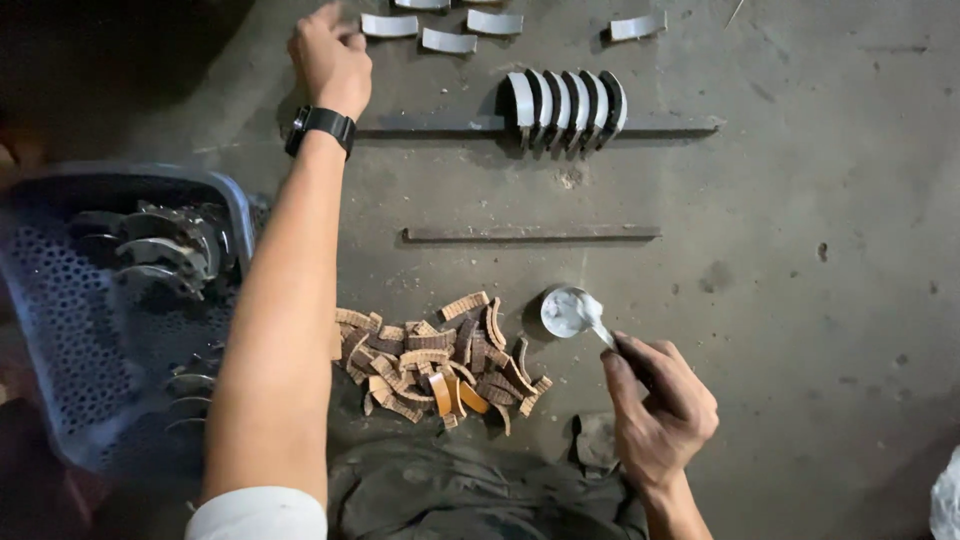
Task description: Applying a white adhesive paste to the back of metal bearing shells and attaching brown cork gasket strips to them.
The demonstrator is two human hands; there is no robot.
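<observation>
Near the right, the right hand (660,405) is clamped on a brush (597,322) dipped in a small white tin (562,311), beside a pile of brown curved strips (440,360). Far left, the left hand (330,55) closes its fingers on a curved metal plate (388,25) on the floor (800,250).

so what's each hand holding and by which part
The right hand grips a small brush by its handle, bristle end in the little round tin. The left hand reaches to a curved metal piece; whether it grips it cannot be told.
</observation>
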